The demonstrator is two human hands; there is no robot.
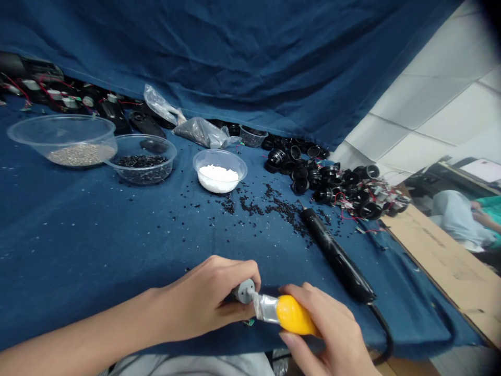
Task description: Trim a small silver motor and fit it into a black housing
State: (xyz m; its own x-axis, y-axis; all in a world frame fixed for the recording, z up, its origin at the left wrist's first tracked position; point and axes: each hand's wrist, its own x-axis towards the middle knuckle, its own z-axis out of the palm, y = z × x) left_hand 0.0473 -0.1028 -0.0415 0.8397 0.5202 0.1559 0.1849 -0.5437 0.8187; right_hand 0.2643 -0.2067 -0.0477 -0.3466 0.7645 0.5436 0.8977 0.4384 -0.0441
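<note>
My left hand (213, 300) is closed around a small part with a round grey end (245, 291), near the front edge of the blue cloth. In my right hand (329, 326) is a yellow-handled brush (295, 315) with a silver metal collar, gripped between thumb and fingers. The whitish bristles touch the grey end or lie right against it. Beyond my hands stands a clear bowl of white material (219, 175). A black electric screwdriver (338, 256) lies to the right of my hands, its tip pointing away.
Small black pieces (274, 206) are scattered mid-table. Two clear bowls, one of metal bits (80, 154) and one of black screws (143, 161), stand left. Black round housings (329, 180) with wires pile at the right. A seated person (462, 216) is beyond the cardboard (442, 256).
</note>
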